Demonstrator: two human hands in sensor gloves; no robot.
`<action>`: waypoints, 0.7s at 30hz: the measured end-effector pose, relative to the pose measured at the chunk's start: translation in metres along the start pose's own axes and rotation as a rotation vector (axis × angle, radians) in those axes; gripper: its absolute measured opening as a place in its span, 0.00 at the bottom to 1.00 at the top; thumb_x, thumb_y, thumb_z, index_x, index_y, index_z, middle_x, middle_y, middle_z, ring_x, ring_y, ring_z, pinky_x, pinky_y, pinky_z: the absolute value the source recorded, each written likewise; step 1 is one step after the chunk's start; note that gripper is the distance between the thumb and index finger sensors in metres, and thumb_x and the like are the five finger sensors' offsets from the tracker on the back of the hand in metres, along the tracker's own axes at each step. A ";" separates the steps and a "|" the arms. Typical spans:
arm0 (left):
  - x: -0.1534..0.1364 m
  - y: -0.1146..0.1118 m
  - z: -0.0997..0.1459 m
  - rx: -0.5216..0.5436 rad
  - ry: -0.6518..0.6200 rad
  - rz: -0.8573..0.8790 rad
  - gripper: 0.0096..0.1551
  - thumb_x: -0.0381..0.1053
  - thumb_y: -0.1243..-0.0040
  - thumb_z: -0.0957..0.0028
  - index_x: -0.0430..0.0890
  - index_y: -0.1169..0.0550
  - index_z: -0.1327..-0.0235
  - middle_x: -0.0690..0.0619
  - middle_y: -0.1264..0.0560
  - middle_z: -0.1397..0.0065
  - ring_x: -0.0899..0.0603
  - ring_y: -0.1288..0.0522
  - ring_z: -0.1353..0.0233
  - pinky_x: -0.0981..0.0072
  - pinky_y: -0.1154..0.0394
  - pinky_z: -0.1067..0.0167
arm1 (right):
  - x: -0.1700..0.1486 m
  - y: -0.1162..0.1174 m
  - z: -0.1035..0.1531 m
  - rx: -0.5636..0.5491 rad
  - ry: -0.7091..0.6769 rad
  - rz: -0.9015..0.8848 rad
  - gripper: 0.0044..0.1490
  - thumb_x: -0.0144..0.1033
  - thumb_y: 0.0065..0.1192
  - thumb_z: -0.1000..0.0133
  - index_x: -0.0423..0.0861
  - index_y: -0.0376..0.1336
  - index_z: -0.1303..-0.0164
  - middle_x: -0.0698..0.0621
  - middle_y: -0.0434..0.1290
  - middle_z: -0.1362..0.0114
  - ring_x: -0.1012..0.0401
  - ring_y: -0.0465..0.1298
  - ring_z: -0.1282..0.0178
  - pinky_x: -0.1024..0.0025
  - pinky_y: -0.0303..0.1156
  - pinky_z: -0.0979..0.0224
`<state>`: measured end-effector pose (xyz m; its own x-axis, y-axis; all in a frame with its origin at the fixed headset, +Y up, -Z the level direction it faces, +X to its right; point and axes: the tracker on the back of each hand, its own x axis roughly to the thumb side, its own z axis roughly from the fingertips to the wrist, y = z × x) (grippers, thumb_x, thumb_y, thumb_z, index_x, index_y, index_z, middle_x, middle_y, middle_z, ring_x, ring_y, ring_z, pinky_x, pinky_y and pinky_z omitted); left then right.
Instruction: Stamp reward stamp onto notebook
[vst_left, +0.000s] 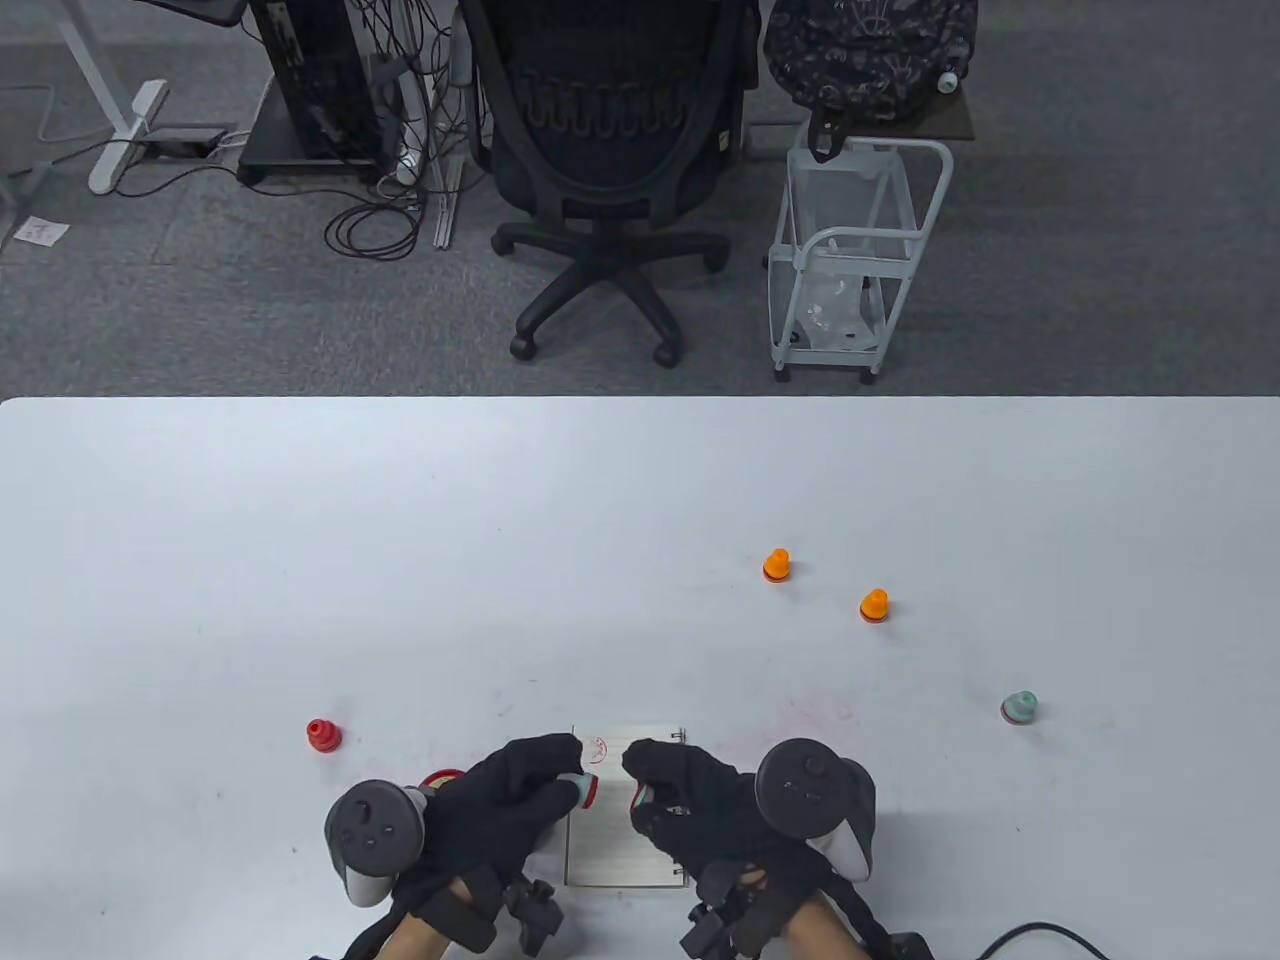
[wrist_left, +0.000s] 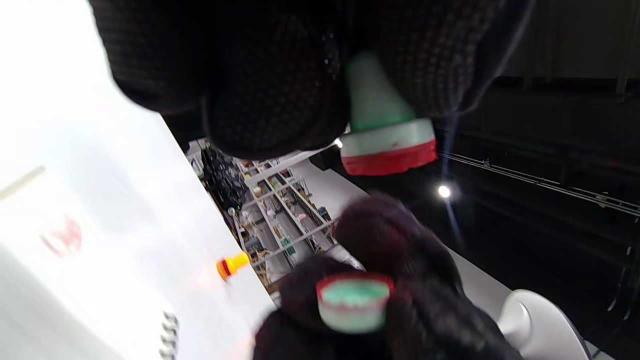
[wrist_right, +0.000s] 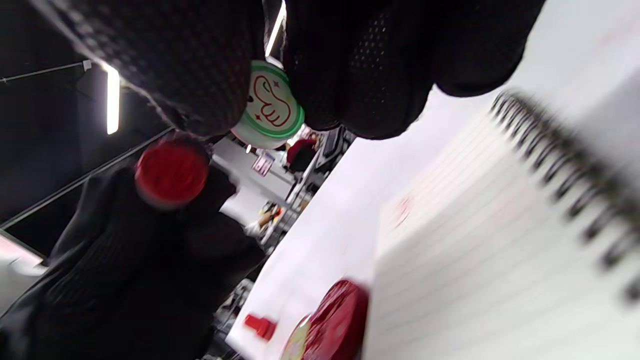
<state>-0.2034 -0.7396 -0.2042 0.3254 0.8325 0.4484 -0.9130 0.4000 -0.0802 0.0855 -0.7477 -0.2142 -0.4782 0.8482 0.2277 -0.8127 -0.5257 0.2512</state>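
Left hand (vst_left: 520, 800): grips a green stamp (vst_left: 583, 790) by its cone-shaped handle; in the left wrist view the red inked face (wrist_left: 390, 161) is bare and clear of the paper.
Right hand (vst_left: 690, 805): pinches the stamp's cap (vst_left: 641, 797) between fingertips; the right wrist view shows its lid with a thumbs-up picture (wrist_right: 270, 107).
Notebook (vst_left: 620, 850): spiral-bound, lined, lying open on the table (vst_left: 400, 550) between the two hands, partly under them.
Mark on page (vst_left: 597, 748): one red print near the top edge of the page; the lines lower down look blank.
Red lid or pad (vst_left: 443, 777): just beside the notebook's left edge, mostly hidden by the left hand; what it is cannot be told.
Other stamps: a red one (vst_left: 322, 735) left of the notebook, two orange ones (vst_left: 777, 565) (vst_left: 874, 606) and a pale green one (vst_left: 1019, 708) well apart to the right.
Step in hand (judged): stamp uncapped, about to be pressed on the page.
How to do it well: turn the inked face flat to the paper over a blank spot away from the existing print; come straight down, press evenly without rocking or sliding, lift straight up.
Support: the cap hand could rest on the page to stop it shifting.
Risk: a tilted face prints only one edge; a sideways drag smears the ink.
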 end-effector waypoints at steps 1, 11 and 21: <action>-0.001 0.004 0.000 -0.003 -0.004 -0.030 0.27 0.49 0.31 0.51 0.40 0.19 0.40 0.46 0.17 0.42 0.42 0.16 0.52 0.48 0.20 0.49 | -0.003 -0.006 0.000 -0.025 0.004 0.045 0.29 0.40 0.73 0.56 0.58 0.68 0.42 0.47 0.72 0.35 0.47 0.77 0.40 0.44 0.71 0.35; 0.001 0.011 0.000 -0.004 -0.037 -0.122 0.27 0.50 0.31 0.51 0.40 0.19 0.40 0.46 0.17 0.42 0.42 0.16 0.53 0.48 0.20 0.49 | -0.035 -0.004 -0.005 0.086 0.220 0.602 0.26 0.41 0.72 0.56 0.56 0.69 0.47 0.52 0.71 0.32 0.48 0.69 0.31 0.35 0.60 0.28; -0.001 0.017 -0.001 -0.029 -0.053 -0.221 0.27 0.50 0.31 0.51 0.41 0.19 0.40 0.46 0.17 0.43 0.42 0.16 0.53 0.48 0.20 0.48 | -0.026 0.005 -0.009 0.128 0.186 0.734 0.26 0.38 0.73 0.58 0.59 0.69 0.48 0.50 0.65 0.27 0.45 0.64 0.27 0.33 0.56 0.27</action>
<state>-0.2191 -0.7333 -0.2068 0.5028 0.7021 0.5042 -0.8131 0.5821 0.0002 0.0907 -0.7721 -0.2274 -0.9378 0.2699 0.2185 -0.2259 -0.9521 0.2062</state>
